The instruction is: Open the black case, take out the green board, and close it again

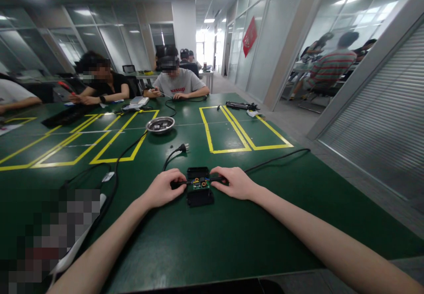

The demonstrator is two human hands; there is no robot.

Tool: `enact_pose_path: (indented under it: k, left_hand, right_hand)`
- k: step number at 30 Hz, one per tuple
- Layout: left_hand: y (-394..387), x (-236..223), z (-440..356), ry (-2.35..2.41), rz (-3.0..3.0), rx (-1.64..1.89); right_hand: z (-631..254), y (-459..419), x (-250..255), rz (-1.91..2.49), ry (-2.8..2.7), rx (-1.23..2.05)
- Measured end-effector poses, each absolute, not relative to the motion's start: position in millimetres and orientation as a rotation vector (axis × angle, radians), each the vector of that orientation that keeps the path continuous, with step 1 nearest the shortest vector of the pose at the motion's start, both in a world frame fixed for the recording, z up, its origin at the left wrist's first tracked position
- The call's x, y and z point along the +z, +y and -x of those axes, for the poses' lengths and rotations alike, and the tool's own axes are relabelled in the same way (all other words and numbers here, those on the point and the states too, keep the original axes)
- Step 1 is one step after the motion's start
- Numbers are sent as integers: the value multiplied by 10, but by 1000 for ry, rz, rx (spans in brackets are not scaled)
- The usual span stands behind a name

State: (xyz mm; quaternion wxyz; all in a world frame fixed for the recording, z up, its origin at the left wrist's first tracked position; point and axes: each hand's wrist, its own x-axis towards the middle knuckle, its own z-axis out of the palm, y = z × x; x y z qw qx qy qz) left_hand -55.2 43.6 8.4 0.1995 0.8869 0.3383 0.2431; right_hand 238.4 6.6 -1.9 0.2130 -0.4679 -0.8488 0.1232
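Note:
Between my two hands lies a small green circuit board (201, 183) with copper coils and a few coloured wires. My left hand (165, 188) pinches the black cable at the board's left end. At the right end my right hand (236, 182) grips the other black cable (274, 159), which runs off to the right across the table. Behind the board sits one black plastic case half (198, 172), and the other black case half (200, 198) lies just in front of it. A black power plug (183, 147) with metal prongs rests beyond my left hand.
The green table (251, 236) bears yellow tape outlines (228, 151). A metal bowl (160, 125) with small metal parts stands ahead. A black cable (116, 174) and a blurred-out white-edged object (76, 241) lie at left. Co-workers sit across the table; a tripod-like black item (242, 106) lies far right.

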Motion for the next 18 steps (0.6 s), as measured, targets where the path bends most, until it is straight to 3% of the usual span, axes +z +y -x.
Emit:
enact_pose_path:
  k: [5,18]
  left_hand:
    - [418,164,544,1025,-2285,674]
    - [482,305,647,930,-1738,454]
  right_hand:
    - [-2434,148,-7,1495,-2312,270]
    - [-2434,50,9,1143,-2127,855]
